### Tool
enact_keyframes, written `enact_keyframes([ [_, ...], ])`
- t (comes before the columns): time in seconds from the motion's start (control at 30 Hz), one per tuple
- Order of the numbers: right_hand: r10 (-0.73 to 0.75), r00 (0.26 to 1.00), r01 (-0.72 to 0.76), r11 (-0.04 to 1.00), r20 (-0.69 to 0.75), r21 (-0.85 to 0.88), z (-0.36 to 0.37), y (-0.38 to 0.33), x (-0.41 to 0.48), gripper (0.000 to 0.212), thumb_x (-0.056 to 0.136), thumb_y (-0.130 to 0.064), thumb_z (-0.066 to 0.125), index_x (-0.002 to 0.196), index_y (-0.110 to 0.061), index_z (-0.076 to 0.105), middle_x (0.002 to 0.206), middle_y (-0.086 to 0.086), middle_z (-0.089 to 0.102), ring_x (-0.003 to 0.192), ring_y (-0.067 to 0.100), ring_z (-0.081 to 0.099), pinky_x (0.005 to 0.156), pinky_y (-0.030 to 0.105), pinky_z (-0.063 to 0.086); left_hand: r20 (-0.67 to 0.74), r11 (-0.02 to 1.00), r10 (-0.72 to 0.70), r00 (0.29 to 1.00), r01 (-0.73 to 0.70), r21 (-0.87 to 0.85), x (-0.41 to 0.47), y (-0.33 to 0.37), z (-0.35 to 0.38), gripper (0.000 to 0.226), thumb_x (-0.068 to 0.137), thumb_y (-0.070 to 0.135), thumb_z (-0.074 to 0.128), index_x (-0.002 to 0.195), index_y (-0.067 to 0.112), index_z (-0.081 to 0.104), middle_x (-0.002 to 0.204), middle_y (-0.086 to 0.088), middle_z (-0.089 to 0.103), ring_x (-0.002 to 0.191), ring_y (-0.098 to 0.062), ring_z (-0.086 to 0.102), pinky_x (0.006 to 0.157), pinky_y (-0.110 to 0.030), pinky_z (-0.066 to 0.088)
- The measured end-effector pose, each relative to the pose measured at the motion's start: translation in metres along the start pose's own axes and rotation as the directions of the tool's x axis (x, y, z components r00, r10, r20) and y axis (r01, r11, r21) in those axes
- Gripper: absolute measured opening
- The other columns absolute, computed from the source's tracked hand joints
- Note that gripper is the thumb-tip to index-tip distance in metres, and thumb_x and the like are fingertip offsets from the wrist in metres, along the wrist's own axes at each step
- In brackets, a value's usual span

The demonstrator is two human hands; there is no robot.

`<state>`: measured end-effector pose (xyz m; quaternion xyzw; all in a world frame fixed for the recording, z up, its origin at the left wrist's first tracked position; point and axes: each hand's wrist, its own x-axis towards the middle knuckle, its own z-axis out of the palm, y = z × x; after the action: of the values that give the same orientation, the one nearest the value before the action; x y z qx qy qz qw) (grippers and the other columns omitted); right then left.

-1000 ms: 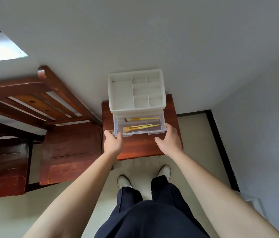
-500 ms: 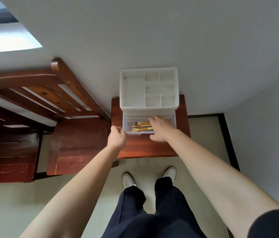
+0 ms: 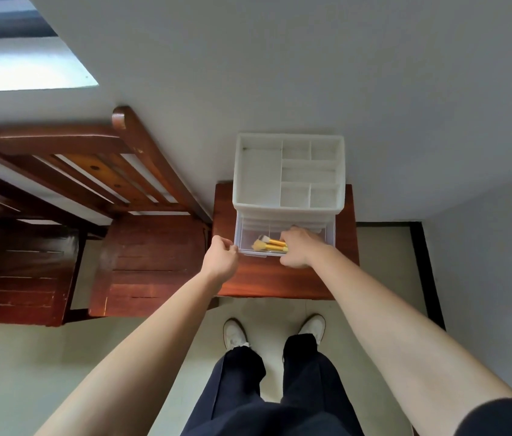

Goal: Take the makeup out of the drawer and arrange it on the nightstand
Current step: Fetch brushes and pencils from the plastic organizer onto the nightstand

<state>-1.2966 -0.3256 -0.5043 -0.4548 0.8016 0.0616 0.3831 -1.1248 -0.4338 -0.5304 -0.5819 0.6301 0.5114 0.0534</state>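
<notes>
Head view: we see the fingers [image 3: 292, 235] of the right hand [image 3: 301, 248] curled down over the yellow handles of the brushes [image 3: 267, 243], gripping them inside the open drawer [image 3: 248, 231]. The brushes lie side by side, long axis running left to right, bristles pointing left. The left hand [image 3: 220, 259] curls its fingers on the drawer's front left corner, holding it. The drawer juts from a white organizer [image 3: 286, 209] on the nightstand [image 3: 267, 283].

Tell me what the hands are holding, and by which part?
The left hand holds the clear drawer by its front left corner. The right hand grips the yellow makeup brushes by their handles, with the bristle ends sticking out.
</notes>
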Motion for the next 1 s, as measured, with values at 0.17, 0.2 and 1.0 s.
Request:
enact_keyframes([
  [0.17, -0.008, 1.0, 0.008, 1.0, 0.014, -0.022, 0.0, -0.001, 0.003, 0.042, 0.077, -0.026, 0.065, 0.119, -0.019, 0.06, 0.114, 0.004, 0.064, 0.098, 0.026, 0.061, 0.074, 0.031, 0.049, 0.016, 1.0, 0.006, 1.0, -0.006, -0.001, 0.0, 0.0, -0.002, 0.007, 0.098, 0.029, 0.046, 0.1, 0.023, 0.046, 0.106, -0.007, 0.067, 0.097, -0.022, 0.065, 0.086, -0.048, 0.056],
  [0.2, -0.002, 1.0, 0.002, 1.0, 0.02, -0.026, 0.001, -0.002, 0.003, 0.037, 0.077, -0.026, 0.064, 0.113, -0.018, 0.062, 0.11, 0.004, 0.064, 0.094, 0.025, 0.061, 0.071, 0.031, 0.048, 0.019, 1.0, 0.007, 1.0, -0.007, -0.003, 0.0, 0.0, -0.002, 0.006, 0.098, 0.029, 0.046, 0.099, 0.023, 0.046, 0.105, -0.006, 0.067, 0.097, -0.022, 0.066, 0.086, -0.048, 0.057],
  [1.0, 0.08, 0.961, -0.061, 0.995, -0.265, 0.079, -0.07, 0.029, -0.069, 0.052, 0.087, -0.073, 0.05, 0.083, -0.022, 0.053, 0.082, -0.001, 0.061, 0.073, 0.02, 0.06, 0.062, 0.033, 0.047, 0.142, 0.991, -0.039, 0.989, 0.057, -0.124, -0.016, 0.051, -0.028, 0.014, 0.089, 0.004, 0.043, 0.084, 0.009, 0.055, 0.084, -0.011, 0.056, 0.071, -0.022, 0.051, 0.062, -0.033, 0.041],
])
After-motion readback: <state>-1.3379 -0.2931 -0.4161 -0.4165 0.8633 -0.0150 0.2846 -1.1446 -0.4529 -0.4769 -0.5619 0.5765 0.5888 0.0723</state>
